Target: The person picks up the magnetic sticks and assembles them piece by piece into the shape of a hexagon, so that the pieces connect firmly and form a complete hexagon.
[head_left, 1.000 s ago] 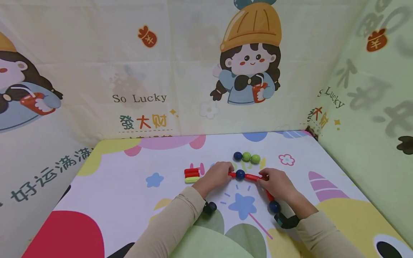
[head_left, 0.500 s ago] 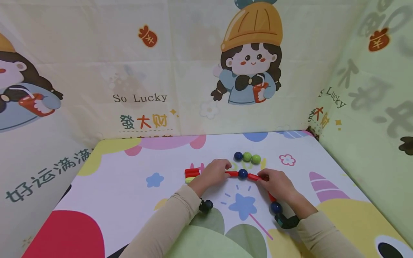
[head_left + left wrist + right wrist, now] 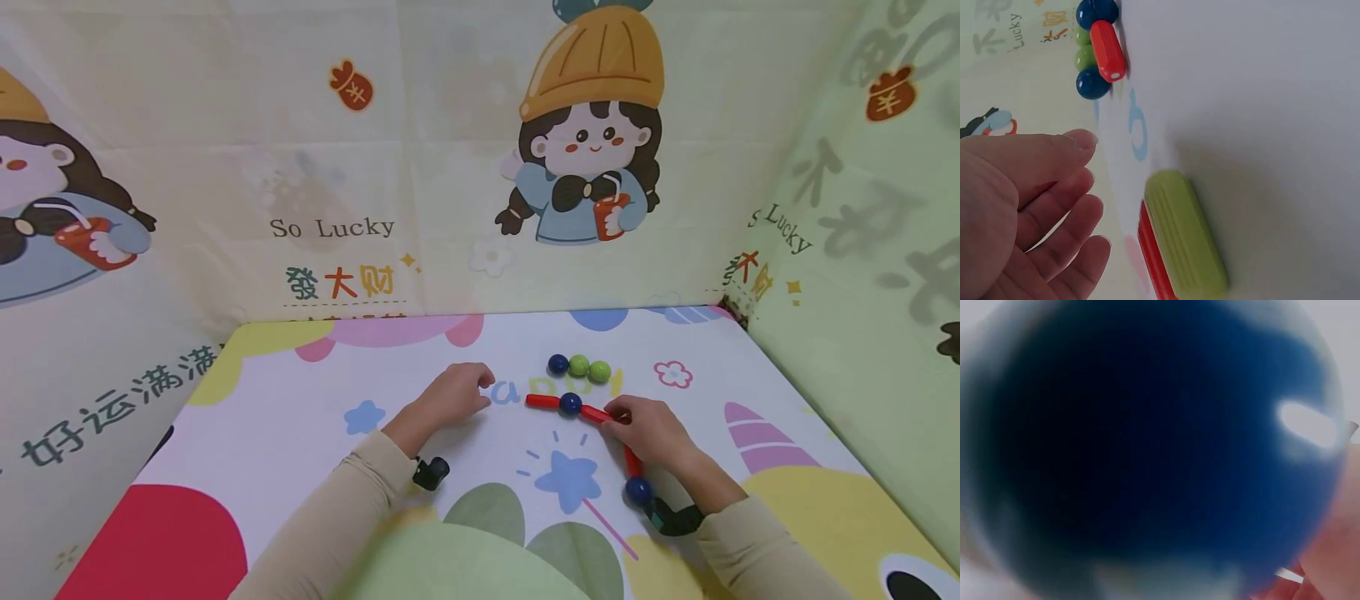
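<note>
Ball (image 3: pixel 638 490), dark blue, ends the chain (image 3: pixel 542 402) nearest the person; a red rod (image 3: pixel 632 461) leads up to the right hand (image 3: pixel 651 429), whose bent fingers pinch the chain's corner, hiding that join. Beyond, two more red rods (image 3: pixel 595 414) flank another blue ball (image 3: pixel 570 405), seemingly joined already. The left hand (image 3: pixel 450 400), fingers loosely parted, holds nothing near a yellow-green stick (image 3: pixel 1188 234) and a red stick (image 3: pixel 1155 256), both unused; farthest, one blue and two green balls (image 3: pixel 578 365) also remain outside the chain.

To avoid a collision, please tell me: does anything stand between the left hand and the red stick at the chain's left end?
Nothing visible does. In the head view, only table with a printed letter separates the left hand and red stick; the row of balls lies farther back.
</note>
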A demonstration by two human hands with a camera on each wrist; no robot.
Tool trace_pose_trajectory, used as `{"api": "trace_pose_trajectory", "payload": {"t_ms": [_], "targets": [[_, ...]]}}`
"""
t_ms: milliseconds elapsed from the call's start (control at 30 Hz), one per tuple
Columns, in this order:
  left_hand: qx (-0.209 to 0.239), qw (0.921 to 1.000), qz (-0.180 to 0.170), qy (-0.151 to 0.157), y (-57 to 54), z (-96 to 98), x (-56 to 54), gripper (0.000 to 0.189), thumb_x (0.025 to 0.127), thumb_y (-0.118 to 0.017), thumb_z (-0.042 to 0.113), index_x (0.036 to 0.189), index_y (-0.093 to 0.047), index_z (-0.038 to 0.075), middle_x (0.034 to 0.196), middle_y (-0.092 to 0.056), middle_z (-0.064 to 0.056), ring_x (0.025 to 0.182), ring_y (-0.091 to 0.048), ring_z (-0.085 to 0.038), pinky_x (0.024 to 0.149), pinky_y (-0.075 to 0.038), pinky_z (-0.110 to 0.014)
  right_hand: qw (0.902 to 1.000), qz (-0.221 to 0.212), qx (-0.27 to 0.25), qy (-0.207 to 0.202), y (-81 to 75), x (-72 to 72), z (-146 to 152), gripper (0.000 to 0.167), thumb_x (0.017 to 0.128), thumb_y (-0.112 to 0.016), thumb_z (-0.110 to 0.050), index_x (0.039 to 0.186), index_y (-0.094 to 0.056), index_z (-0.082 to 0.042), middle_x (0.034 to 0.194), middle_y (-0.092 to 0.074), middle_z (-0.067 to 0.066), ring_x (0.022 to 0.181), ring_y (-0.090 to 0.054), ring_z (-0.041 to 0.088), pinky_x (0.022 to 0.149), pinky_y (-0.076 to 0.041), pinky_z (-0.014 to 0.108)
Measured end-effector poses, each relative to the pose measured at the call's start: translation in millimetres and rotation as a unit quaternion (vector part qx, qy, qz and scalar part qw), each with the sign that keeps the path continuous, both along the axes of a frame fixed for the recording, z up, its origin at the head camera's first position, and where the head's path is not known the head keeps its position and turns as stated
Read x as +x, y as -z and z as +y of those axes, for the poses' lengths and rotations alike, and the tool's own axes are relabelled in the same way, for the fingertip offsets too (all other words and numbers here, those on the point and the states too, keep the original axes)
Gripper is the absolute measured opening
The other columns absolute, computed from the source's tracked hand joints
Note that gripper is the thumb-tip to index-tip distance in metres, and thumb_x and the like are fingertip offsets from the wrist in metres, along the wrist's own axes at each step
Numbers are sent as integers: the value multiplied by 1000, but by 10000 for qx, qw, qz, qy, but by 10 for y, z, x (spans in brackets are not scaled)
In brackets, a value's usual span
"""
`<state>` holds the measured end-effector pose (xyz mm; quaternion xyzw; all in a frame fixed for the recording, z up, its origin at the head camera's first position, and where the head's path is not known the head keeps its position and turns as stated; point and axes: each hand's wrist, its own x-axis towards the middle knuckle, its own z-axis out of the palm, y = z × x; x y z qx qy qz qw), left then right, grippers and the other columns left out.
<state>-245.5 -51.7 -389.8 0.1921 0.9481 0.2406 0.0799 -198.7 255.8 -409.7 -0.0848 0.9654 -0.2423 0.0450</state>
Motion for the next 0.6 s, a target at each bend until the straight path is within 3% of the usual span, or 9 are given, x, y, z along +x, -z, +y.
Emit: {"api": "trace_pose_trajectory", "payload": {"t_ms": [200, 367, 600], "targets": [[-3, 9999, 108, -41, 28, -225, 56, 23, 89, -74, 9, 111, -68, 5, 96, -64, -4, 89, -57, -20, 84, -52, -35, 10000, 16, 24, -1, 13, 15, 3, 29, 89, -76, -18, 113, -71, -3, 95, -68, 6, 81, -57, 20, 66, -50, 31], [-93, 9992, -77, -373, 73, -365, 51, 27, 89, -76, 11, 115, -68, 7, 104, -66, -4, 97, -59, -21, 89, -53, -37, 10000, 58, 9, -44, 16, 20, 12, 29, 89, -76, -19, 113, -72, -3, 94, -68, 5, 81, -57, 20, 68, -50, 32], [76, 9993, -155, -336, 89, -352, -16, 26, 91, -73, 11, 116, -68, 7, 108, -66, -6, 100, -59, -22, 92, -52, -38, 9999, 83, -17, -71, 28, 21, 13, 29, 89, -75, -18, 113, -71, -3, 94, -68, 4, 82, -56, 20, 68, -49, 31]]}}
